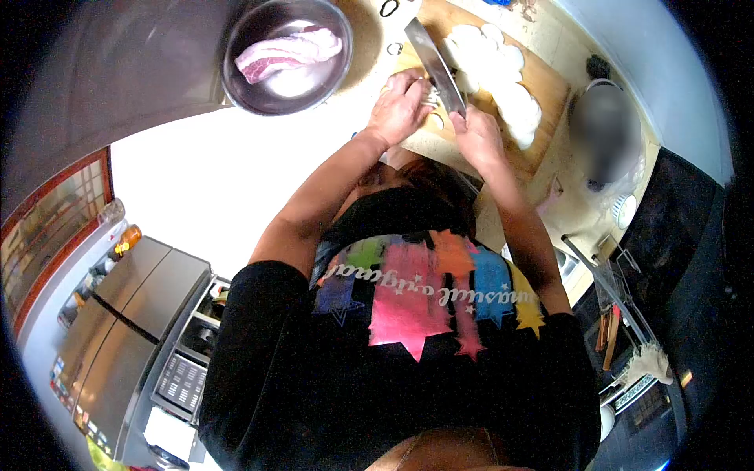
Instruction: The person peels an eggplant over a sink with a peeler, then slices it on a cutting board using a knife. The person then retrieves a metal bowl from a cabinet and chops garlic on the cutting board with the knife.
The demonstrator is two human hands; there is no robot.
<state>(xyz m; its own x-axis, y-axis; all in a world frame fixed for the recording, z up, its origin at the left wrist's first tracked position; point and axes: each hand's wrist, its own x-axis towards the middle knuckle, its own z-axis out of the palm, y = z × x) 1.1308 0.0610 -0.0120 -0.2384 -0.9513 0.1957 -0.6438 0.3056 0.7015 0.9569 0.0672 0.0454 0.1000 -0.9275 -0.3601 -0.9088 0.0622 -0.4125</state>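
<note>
My right hand (477, 133) is closed around the handle of a cleaver (436, 67). Its broad blade points away from me, close beside the fingers of my left hand. On the near left part of the wooden cutting board (554, 88), my left hand (399, 108) has its fingers curled down onto a pale sliced vegetable (431, 96), mostly hidden under them. To the right of the blade lies a heap of white slices (491, 63), spreading towards the near right of the board. I cannot make out exactly what they are.
A dark bowl (232, 78) to the left holds a slab of raw pork belly (287, 53). A blurred dark round object (605, 129) stands right of the board, with a small patterned bowl (624, 210) nearer me. Far left is a grey refrigerator (126, 314).
</note>
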